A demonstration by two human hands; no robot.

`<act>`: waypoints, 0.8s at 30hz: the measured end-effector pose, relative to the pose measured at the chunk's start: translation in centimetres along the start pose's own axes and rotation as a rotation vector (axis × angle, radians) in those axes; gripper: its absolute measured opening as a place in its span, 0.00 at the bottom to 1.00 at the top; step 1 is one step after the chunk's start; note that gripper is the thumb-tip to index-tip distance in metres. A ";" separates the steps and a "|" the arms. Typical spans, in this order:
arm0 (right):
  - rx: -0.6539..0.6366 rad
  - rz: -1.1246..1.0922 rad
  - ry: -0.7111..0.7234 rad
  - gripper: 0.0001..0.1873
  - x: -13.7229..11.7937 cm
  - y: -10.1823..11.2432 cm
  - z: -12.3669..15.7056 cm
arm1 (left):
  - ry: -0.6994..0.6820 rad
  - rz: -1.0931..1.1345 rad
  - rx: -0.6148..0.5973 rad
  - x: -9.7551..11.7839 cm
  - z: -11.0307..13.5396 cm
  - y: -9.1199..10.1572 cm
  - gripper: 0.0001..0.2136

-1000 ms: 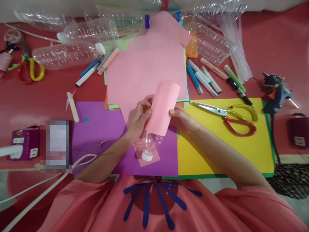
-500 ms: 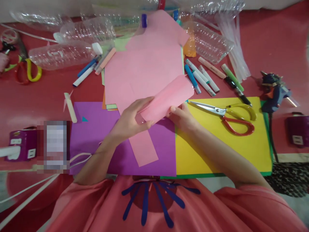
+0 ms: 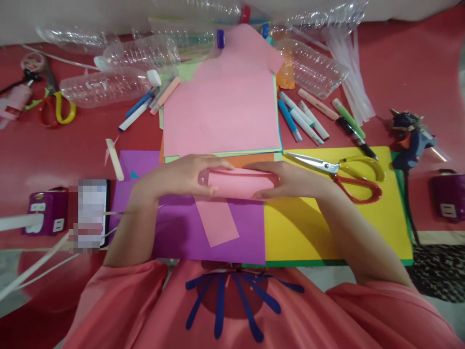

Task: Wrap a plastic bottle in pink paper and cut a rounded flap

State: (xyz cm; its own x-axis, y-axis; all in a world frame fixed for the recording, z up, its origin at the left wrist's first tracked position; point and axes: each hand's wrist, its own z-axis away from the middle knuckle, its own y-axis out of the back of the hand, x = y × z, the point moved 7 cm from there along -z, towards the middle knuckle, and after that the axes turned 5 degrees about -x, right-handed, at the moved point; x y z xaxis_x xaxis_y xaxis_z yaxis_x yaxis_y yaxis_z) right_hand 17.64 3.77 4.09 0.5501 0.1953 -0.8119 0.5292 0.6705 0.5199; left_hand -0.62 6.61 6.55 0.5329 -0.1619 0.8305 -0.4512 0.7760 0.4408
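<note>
A pink paper tube [image 3: 241, 185] lies level between my two hands, wrapped round something clear that looks like a plastic bottle piece and shows at the left end. My left hand [image 3: 185, 177] grips that end, thumb below and fingers over the top. My right hand [image 3: 290, 179] holds the other end the same way. Beneath it a pink paper strip [image 3: 218, 223] rests on a purple sheet [image 3: 181, 242]. Just beyond my hands is a stack of pink paper [image 3: 221, 116]. Open scissors [image 3: 329, 167] lie on a yellow sheet [image 3: 301, 237] by my right forearm.
Clear plastic bottles [image 3: 105, 87] lie along the back. Several markers [image 3: 301, 118] flank the paper stack. At the right are glue sticks [image 3: 358, 87] and a glue gun [image 3: 412, 140] with its cord. A phone [image 3: 92, 213], white cables and other scissors [image 3: 58, 109] are at the left.
The pink paper tube has turned from slanting to level and come lower, towards me. My right hand has moved from beneath it to its right end.
</note>
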 end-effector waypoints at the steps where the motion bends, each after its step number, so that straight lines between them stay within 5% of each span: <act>1: 0.043 -0.029 -0.022 0.32 0.2 0.1 0.0 | -0.058 -0.011 0.108 0.4 0.0 0.6 0.18; 5: 0.307 -0.284 -0.109 0.29 1.4 0.5 0.4 | -0.300 0.149 0.890 0.8 2.5 2.4 0.24; 7: 0.413 -0.454 -0.125 0.30 1.7 -0.2 0.3 | -0.286 0.496 1.043 -1.1 2.6 0.8 0.27; 11: 0.475 -0.706 -0.028 0.34 0.1 -3.2 -1.1 | -0.140 0.886 0.664 -2.2 -1.2 -4.8 0.33; 12: 0.481 -0.733 -0.004 0.35 -0.4 -3.9 -1.5 | -0.119 0.890 0.655 -2.3 -1.5 -5.3 0.32; 17: 0.511 -0.760 0.048 0.30 -1.4 -4.9 -2.4 | -0.021 0.862 0.703 -3.3 -1.7 -4.9 0.30; 20: 0.523 -0.761 -0.039 0.19 0.6 -4.2 -2.1 | -0.042 0.859 0.671 -4.2 -1.8 -4.1 0.30; 24: 0.553 -0.796 -0.182 0.19 3.3 -2.9 -0.7 | -0.073 0.891 0.584 -5.0 -2.1 -3.9 0.30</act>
State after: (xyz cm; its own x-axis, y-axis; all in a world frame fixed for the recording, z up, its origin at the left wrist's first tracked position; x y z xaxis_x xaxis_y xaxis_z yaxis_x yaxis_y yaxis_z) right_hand 17.46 2.96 -0.27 -0.0310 -0.3122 -0.9495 0.9901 0.1204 -0.0719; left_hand 0.01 5.67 -0.06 -0.1934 0.2686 0.9436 -0.9404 0.2235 -0.2564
